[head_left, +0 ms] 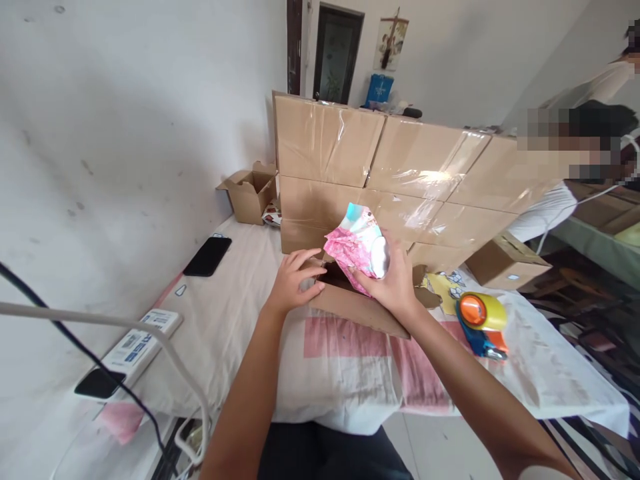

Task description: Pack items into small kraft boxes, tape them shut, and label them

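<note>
My right hand (393, 280) grips a pink, white and pale blue soft packet (347, 247), tilted above a low brown cardboard box (350, 309). A round white patch shows on the packet near my fingers. At the box's left end is my left hand (297, 280), its fingers apart and its thumb by the rim. Whether it presses on the cardboard I cannot tell. Most of the box's inside is hidden by the packet and the front wall.
Taped cartons (330, 143) form a wall behind the box. A tape dispenser (480, 320) lies to the right, near a small closed carton (507, 260). A black phone (207, 257), a power strip (145, 343) and an open carton (250, 193) are left. Another person stands far right.
</note>
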`<state>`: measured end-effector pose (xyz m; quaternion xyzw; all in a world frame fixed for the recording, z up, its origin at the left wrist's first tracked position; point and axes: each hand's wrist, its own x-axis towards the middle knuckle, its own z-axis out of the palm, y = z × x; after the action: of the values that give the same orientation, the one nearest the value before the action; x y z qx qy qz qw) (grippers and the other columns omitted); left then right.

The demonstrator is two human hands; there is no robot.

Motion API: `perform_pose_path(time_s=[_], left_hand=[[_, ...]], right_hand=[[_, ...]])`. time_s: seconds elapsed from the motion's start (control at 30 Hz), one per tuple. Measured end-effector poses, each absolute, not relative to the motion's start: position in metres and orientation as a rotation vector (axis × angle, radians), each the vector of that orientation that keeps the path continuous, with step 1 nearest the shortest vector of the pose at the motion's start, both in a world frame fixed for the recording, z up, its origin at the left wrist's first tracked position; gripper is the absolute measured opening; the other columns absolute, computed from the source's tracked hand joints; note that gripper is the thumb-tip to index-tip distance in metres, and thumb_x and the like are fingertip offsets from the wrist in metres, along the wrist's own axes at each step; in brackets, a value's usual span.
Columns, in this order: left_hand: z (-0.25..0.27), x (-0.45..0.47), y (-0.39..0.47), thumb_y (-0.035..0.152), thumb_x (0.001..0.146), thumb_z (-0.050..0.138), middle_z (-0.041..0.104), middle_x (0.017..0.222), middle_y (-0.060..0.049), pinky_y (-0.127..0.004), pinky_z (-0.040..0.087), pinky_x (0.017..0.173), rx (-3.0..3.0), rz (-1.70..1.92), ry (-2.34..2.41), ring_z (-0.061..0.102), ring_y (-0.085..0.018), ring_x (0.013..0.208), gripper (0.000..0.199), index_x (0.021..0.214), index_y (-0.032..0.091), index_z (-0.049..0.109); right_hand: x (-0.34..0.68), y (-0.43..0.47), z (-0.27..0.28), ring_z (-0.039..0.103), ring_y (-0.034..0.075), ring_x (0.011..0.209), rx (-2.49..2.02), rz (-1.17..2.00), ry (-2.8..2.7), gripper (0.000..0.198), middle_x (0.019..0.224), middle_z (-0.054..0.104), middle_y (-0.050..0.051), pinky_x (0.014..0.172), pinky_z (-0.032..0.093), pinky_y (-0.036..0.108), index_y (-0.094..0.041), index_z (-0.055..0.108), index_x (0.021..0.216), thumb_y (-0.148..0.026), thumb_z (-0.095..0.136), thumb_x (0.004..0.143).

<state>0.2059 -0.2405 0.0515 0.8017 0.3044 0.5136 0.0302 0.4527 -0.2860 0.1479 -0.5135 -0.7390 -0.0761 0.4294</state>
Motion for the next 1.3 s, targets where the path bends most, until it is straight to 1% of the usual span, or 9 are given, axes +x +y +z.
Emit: perform_pose_path(time_s=[0.07, 0.17, 0.33, 0.5, 0.67, 0.8, 1.0, 1.17, 1.3], left_hand=[[0.051, 0.213, -0.242, 0.041, 0.096, 0.063, 0.07, 0.138, -0.008, -0.047, 0.042, 0.097, 2.54, 1.543, 1.041, 0.066, -0.029, 0.115, 0.027, 0.116, 0.03, 0.078], [0.053, 0.221, -0.246, 0.033, 0.097, 0.059, 0.075, 0.125, -0.005, -0.044, 0.04, 0.092, 2.563, 1.47, 1.203, 0.069, -0.025, 0.104, 0.026, 0.116, 0.029, 0.076], [0.062, 0.222, -0.253, 0.035, 0.096, 0.059, 0.074, 0.103, -0.004, -0.042, 0.041, 0.088, 2.606, 1.427, 1.272, 0.069, -0.022, 0.092, 0.024, 0.107, 0.026, 0.078], [0.057, 0.221, -0.25, 0.034, 0.097, 0.058, 0.072, 0.087, -0.004, -0.039, 0.043, 0.08, 2.596, 1.58, 1.176, 0.066, -0.022, 0.082, 0.033, 0.125, 0.022, 0.072], [0.048, 0.223, -0.245, 0.032, 0.096, 0.055, 0.074, 0.089, -0.006, -0.038, 0.042, 0.076, 2.469, 1.752, 1.161, 0.066, -0.023, 0.081, 0.022, 0.107, 0.021, 0.07], [0.045, 0.224, -0.246, 0.03, 0.097, 0.049, 0.072, 0.086, -0.007, -0.038, 0.04, 0.073, 2.442, 1.793, 1.144, 0.063, -0.024, 0.079, 0.023, 0.102, 0.02, 0.069], [0.042, 0.226, -0.244, 0.028, 0.1, 0.048, 0.071, 0.088, -0.007, -0.037, 0.042, 0.075, 2.378, 1.822, 1.108, 0.062, -0.023, 0.08, 0.023, 0.103, 0.02, 0.069], [0.04, 0.229, -0.242, 0.027, 0.101, 0.049, 0.07, 0.086, -0.007, -0.035, 0.045, 0.073, 2.264, 1.875, 1.087, 0.063, -0.022, 0.08, 0.02, 0.097, 0.02, 0.068], [0.04, 0.229, -0.241, 0.028, 0.101, 0.049, 0.069, 0.084, -0.006, -0.034, 0.047, 0.073, 2.193, 1.897, 1.077, 0.063, -0.021, 0.078, 0.021, 0.092, 0.021, 0.067]], right_hand=[[0.452, -0.286, 0.144, 0.059, 0.038, 0.126, -1.239, -0.216, -1.832, 0.086, 0.137, 0.062, 0.019, 0.105, 0.052, 0.056, -0.018, 0.042, 0.15, -0.056, 0.076, 0.08], [0.453, -0.284, 0.141, 0.059, 0.038, 0.126, -1.211, -0.212, -1.8, 0.086, 0.137, 0.062, 0.018, 0.106, 0.052, 0.057, -0.019, 0.043, 0.148, -0.057, 0.077, 0.079], [0.458, -0.283, 0.139, 0.062, 0.038, 0.124, -1.221, -0.124, -1.745, 0.084, 0.136, 0.063, 0.017, 0.104, 0.053, 0.057, -0.019, 0.045, 0.147, -0.051, 0.08, 0.077], [0.479, -0.281, 0.133, 0.062, 0.04, 0.124, -1.249, -0.155, -1.773, 0.087, 0.137, 0.062, 0.018, 0.102, 0.053, 0.056, -0.019, 0.044, 0.148, -0.052, 0.08, 0.076], [0.507, -0.28, 0.149, 0.063, 0.04, 0.121, -1.191, -0.203, -2.282, 0.087, 0.134, 0.063, 0.018, 0.097, 0.055, 0.051, -0.021, 0.042, 0.154, -0.054, 0.076, 0.082], [0.504, -0.28, 0.168, 0.066, 0.037, 0.117, -1.318, -0.077, -2.669, 0.084, 0.134, 0.064, 0.016, 0.086, 0.057, 0.044, -0.023, 0.042, 0.156, -0.055, 0.073, 0.086], [0.482, -0.259, 0.165, 0.066, 0.039, 0.114, -1.475, -0.237, -2.88, 0.075, 0.124, 0.068, 0.02, 0.083, 0.053, 0.041, -0.017, 0.048, 0.153, -0.052, 0.07, 0.091], [0.477, -0.23, 0.155, 0.068, 0.034, 0.108, -1.354, -0.175, -3.016, 0.064, 0.121, 0.068, 0.018, 0.078, 0.05, 0.035, -0.017, 0.049, 0.148, -0.047, 0.067, 0.094], [0.473, -0.218, 0.147, 0.071, 0.034, 0.098, -1.314, -0.149, -3.117, 0.052, 0.118, 0.068, 0.021, 0.079, 0.051, 0.039, -0.014, 0.055, 0.139, -0.037, 0.065, 0.093]])
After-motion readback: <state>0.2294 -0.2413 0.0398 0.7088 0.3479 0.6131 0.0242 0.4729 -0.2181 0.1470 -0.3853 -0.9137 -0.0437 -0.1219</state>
